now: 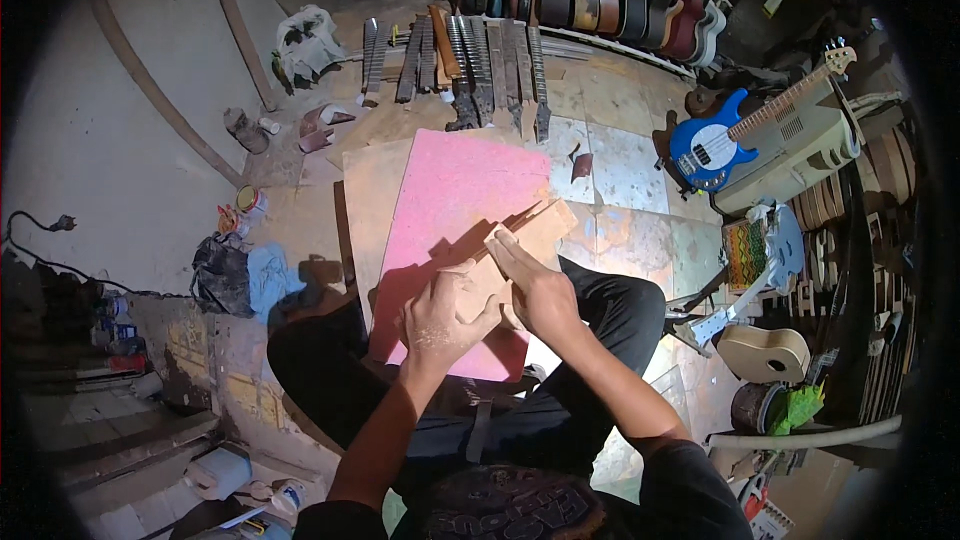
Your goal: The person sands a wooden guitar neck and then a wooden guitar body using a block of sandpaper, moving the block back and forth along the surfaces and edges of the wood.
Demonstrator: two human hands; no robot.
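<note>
Wood [557, 227] seen over pink board [465, 175], long axis slanting away rightward, near part clasped by half-curled left hand [440, 317]; far end nearer right hand [545, 298], laid across, fingers extended, grip beneath undeterminable.

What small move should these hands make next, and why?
Perhaps steady the pale wooden piece with the left hand and slide the right hand a little along it. Both hands rest on the wood, over the pink board, and pale dust marks the left hand, so a light, braced stroke seems sensible.
</note>
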